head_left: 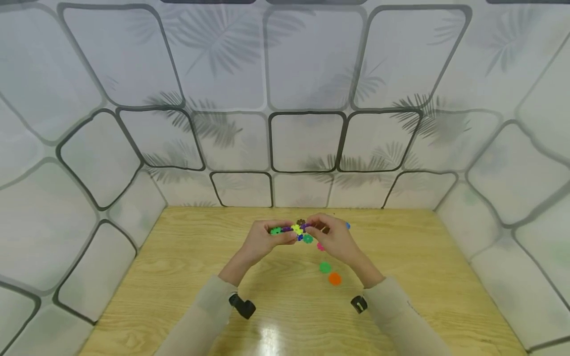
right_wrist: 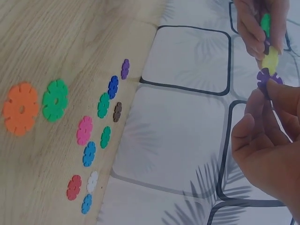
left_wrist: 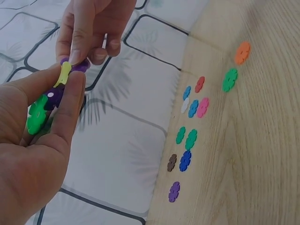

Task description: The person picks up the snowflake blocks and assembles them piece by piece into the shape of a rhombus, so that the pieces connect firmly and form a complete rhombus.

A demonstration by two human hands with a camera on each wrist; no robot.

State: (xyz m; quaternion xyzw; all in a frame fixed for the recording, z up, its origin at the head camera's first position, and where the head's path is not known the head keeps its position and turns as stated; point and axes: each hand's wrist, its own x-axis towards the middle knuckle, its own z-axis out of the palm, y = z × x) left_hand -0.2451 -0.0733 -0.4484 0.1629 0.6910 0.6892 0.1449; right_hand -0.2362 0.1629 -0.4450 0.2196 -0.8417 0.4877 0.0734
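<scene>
Fingers [left_wrist: 70, 101] pinching disc chain [left_wrist: 51, 93] — both hands

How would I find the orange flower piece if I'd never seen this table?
Start at the wooden table, then look beside the person's right hand. The orange piece lies flat, apart from the cluster, beside a green piece. It is the only orange one and lies nearest the person.

The person wears a long-sleeved top of pale beige-grey soft fabric, its sleeves reaching to the wrists. A small black camera mount is strapped under each wrist: one below the left hand [head_left: 260, 242] at about 7 o'clock, one below the right hand [head_left: 338, 242] at about 5 o'clock. Both hands are bare.
</scene>
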